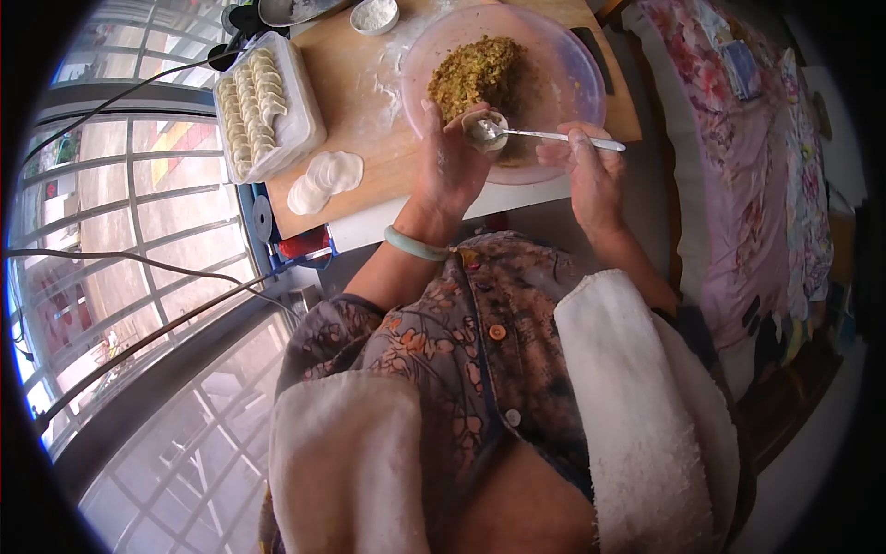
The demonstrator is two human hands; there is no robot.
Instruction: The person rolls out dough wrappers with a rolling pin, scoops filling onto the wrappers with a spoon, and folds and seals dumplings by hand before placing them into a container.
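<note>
While the right hand (595,175) pinches a metal spoon (528,134), the left hand (452,157) cups a dough wrapper (472,121) at its bowl end

Set crosswise between the hands, the spoon has its long axis running right to left, the handle's tail jutting past the right hand. From the right grip, the wrapper lies to the left and slightly farther from the body; the spoon's bowl overlaps it in view, though whether metal touches dough cannot be told. Beyond the hands, the mound of chopped filling (475,74) occupies the left part of the pink translucent basin (565,65). The left hand is nearer to this mound, with its fingertips beside the near edge; the right hand is at the basin's near right side.

Right grip: thumb and fingers pressed together on the handle. Left grip: fingers partly curled, supporting the wrapper without clenching it. What the spoon carries is too small to make out.

Left of the basin, a stack of wrappers (332,175) lies on the floured wooden board (355,69), near rows of folded dumplings (254,111) in a plastic container (312,115). The desk (369,220) shows white along the board's near edge.
</note>
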